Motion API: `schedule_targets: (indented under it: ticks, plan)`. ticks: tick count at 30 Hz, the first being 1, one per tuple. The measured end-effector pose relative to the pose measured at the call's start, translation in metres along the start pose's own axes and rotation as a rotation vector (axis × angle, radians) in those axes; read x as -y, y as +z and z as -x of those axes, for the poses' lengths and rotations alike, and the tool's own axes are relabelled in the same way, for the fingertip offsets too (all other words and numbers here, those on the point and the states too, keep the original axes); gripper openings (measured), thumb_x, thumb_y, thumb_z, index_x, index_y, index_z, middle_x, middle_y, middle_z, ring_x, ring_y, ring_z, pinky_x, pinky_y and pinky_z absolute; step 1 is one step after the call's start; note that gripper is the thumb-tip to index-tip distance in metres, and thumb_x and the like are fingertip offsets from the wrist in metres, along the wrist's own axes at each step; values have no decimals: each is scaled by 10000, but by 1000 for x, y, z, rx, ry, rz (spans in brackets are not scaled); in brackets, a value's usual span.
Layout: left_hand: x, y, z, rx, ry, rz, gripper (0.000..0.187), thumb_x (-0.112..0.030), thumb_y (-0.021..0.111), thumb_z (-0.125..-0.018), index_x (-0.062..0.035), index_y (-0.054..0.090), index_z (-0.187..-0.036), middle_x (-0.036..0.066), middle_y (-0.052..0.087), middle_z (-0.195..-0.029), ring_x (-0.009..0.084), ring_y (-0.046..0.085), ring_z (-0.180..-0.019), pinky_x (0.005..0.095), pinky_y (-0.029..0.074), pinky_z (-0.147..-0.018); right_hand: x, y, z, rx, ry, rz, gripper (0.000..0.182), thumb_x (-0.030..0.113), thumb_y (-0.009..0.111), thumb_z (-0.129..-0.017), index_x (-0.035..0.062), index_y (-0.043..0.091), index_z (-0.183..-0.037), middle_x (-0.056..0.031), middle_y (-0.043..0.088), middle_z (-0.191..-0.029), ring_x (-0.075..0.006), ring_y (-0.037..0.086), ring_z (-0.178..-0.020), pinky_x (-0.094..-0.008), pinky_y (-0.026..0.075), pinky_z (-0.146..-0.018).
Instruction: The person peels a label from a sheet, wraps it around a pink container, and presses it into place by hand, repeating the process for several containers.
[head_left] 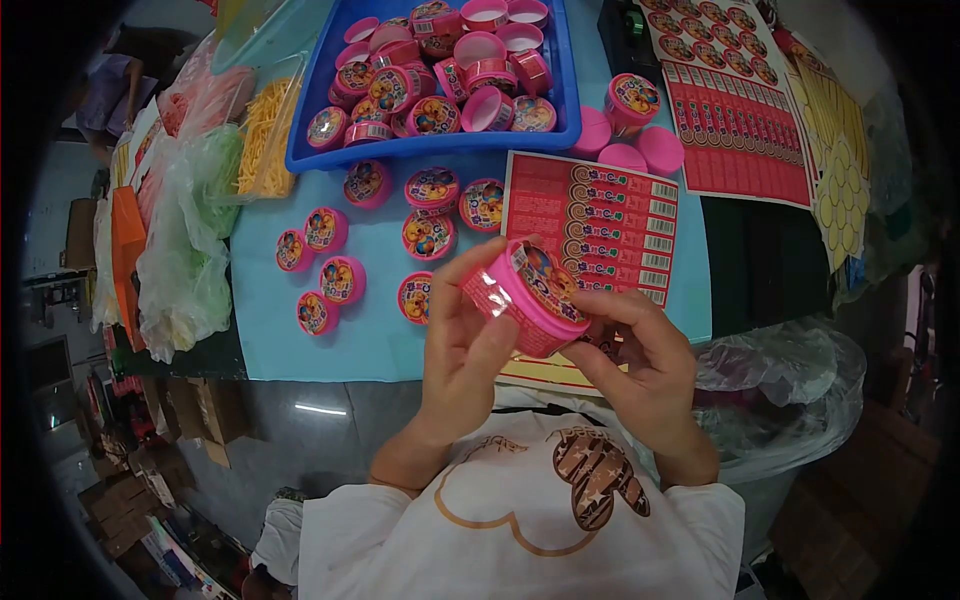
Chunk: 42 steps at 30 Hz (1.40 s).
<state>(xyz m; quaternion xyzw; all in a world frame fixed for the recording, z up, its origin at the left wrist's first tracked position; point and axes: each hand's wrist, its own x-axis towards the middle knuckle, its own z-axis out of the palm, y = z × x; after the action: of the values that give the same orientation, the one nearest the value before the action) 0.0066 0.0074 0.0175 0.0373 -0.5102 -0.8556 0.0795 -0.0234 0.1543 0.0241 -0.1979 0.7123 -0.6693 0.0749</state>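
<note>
I hold a round pink tub [497,296], tilted, with a colourful picture on its lid and a printed red band around its side. My left hand [455,345] is wrapped around the tub, thumb on the side band. My right hand [645,365] pinches the tub's right edge between thumb and fingers. Under the hands and tub lies a sheet of red strip labels [540,190], partly covered. Left of my hands, several labelled pink tubs [427,233] lie on the light blue table cover [290,350].
A blue crate [430,152] full of pink tubs and lids stands at the back. Pink lids [660,150] sit right of it. Further right lie more label sheets [740,130]. At the left are yellow bands [265,135] and plastic bags [190,240]. A clear bag [790,390] hangs lower right.
</note>
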Motion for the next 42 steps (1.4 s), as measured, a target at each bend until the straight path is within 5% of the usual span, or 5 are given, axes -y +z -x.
schedule_targets:
  ticks: [5,13,18,35,42]
  plan:
    - [2,-5,-3,-93,-93,62,420,-192,363,-898,-3,221,-1246,145,458,-1129,199,440,-1087,320,351,-928,-1,0,0,5,-26,25,371,-7,665,-690,12,542,-1040,-75,530,-783,-126,549,-673,-225,463,-562]
    - [12,-9,-6,23,-33,-354,772,-177,718,-672,-22,242,-1260,111,330,-1222,188,420,-1098,299,362,-915,3,2,-5,8,-26,139,379,-7,631,-722,19,513,-1082,-91,519,-817,-139,544,-670,-237,455,-561]
    - [11,-16,-9,-65,6,-306,699,-190,700,-678,-24,297,-1225,95,390,-1158,171,449,-1065,280,382,-894,16,1,-4,-119,-32,509,413,10,635,-724,29,485,-1109,-99,515,-865,-149,543,-661,-245,448,-577]
    - [5,-11,1,33,-299,172,844,-501,675,-647,24,307,-1196,140,451,-1139,217,498,-1053,319,442,-865,-1,-13,-7,12,63,-180,283,20,641,-735,32,555,-1004,-51,553,-848,-104,569,-733,-220,471,-626]
    - [17,-9,-6,77,-389,230,737,-510,435,-814,10,223,-1293,134,391,-1246,201,429,-1136,347,353,-948,-13,-13,-11,12,29,-177,340,61,692,-695,49,556,-1006,-21,506,-781,-81,514,-672,-221,451,-584]
